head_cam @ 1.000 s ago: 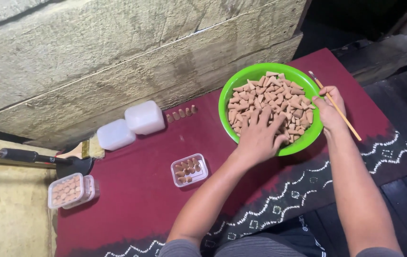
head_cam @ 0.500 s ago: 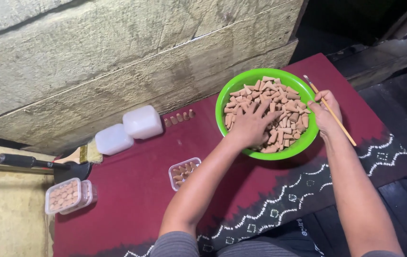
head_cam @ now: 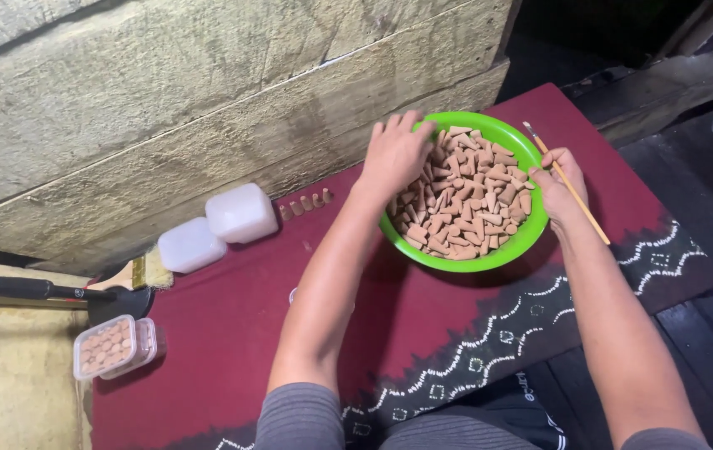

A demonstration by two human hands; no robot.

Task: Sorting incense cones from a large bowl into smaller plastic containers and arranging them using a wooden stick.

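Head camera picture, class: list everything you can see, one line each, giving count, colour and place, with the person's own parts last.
Round plastic bowl: one, green, far right of the cloth.
Small cone-shaped clay pieces: many, tan, heaped in the bowl.
Patterned cloth: one, dark red with white edging, over the table.
Lidded square plastic tubs: two, white, by the wall.
Clear plastic boxes of cones: two, stacked, left edge.
Loose cones: a short row, tan, beside the tubs.
Flat brush: one, pale bristles, left.
Thin wooden stick: one, in the right hand.
Left hand: in the bowl.
Right hand: at the bowl's rim.
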